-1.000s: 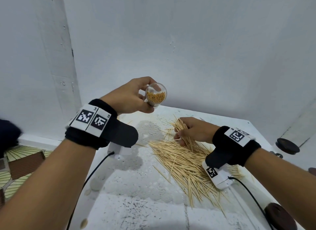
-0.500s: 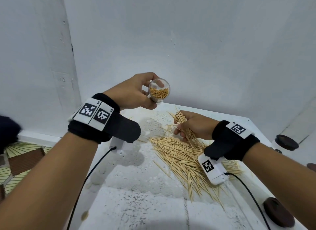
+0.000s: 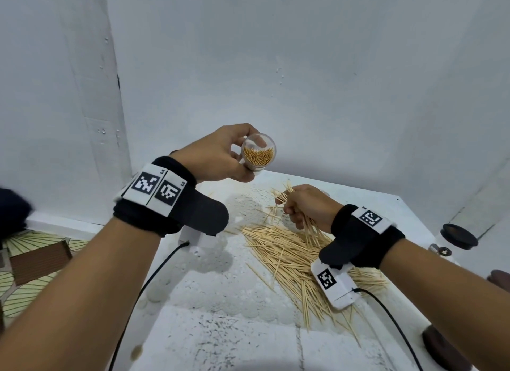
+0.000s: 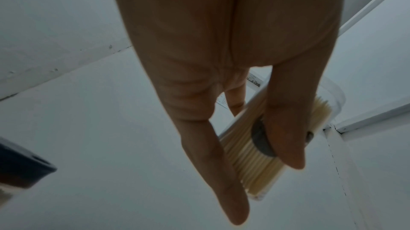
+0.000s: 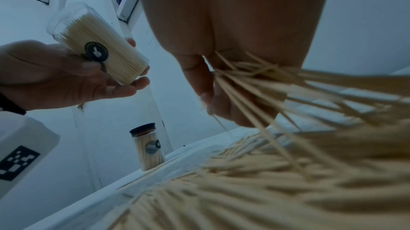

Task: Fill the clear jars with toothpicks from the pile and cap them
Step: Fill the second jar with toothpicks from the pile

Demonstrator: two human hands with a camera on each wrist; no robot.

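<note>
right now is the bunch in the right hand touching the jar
Apart. The head view shows open wall and table between the bunch of toothpicks and the jar in the left hand.

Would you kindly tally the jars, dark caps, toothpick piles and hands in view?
Jars: 2, one held, one capped
Caps: 3
Toothpick piles: 1
Hands: 2, left hand, right hand
Total: 8
</note>
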